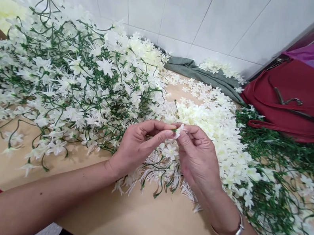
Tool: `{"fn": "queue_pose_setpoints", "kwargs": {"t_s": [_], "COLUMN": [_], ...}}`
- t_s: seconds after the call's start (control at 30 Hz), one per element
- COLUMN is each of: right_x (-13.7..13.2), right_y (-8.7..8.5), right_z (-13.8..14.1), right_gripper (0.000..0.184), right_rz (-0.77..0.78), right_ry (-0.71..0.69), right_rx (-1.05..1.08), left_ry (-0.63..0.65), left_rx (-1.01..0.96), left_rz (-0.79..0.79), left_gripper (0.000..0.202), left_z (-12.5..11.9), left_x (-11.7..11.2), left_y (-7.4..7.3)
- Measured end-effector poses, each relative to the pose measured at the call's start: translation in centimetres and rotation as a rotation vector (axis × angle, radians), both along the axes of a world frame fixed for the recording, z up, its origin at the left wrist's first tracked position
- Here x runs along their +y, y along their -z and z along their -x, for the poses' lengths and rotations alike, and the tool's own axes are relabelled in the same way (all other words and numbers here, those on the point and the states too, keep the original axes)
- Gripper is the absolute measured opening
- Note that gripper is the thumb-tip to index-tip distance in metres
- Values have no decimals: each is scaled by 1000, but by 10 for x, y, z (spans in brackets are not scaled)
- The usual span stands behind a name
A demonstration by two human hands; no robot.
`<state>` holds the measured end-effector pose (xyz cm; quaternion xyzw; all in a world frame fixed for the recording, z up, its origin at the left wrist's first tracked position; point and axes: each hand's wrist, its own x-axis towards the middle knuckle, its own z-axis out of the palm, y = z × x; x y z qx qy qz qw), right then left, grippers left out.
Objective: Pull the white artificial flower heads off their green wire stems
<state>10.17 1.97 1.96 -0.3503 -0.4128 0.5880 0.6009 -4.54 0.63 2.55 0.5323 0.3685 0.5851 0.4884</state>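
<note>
Between my fingertips, above the front of the table, is a small white artificial flower (179, 131). My left hand (140, 143) pinches its green base between thumb and forefinger. From the other side, my right hand (198, 156) pinches the white petals the same way. The lower part of the stem is hidden behind my hands. Just beneath lie loose white stamens (175, 176) with a few green stems among them. A mound of loose white petals (220, 132) rises behind and beside my right hand.
A tall heap of white flowers on green stems (76, 76) fills the left. Green stems (274, 209) lie at right, below a red bag (301, 101). Dark cloth (200, 72) runs along the tiled wall (181, 9). The brown tabletop (142, 219) ends close to me.
</note>
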Motion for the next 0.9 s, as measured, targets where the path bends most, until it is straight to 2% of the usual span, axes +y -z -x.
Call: {"fn": "queue_pose_setpoints", "kwargs": {"t_s": [0.23,0.5,0.7,0.9], "right_x": [-3,-1,1,1], "right_y": [3,3,-3,-3], "right_z": [5,3,-6,-1], "right_gripper": [21,21,23,27], "right_rz": [80,64,87,73], "right_ry": [-4,-52,-140,-76], "right_rx": [-7,-20,-8,-55], "left_ry": [-35,-38,-4,-56], "left_rx": [-34,7,33,72], "left_rz": [7,-23,-38,-17], "left_gripper": [7,7,11,12], "left_z": [0,2,3,2], "left_x": [1,2,-1,0], "left_y": [9,10,6,10]}}
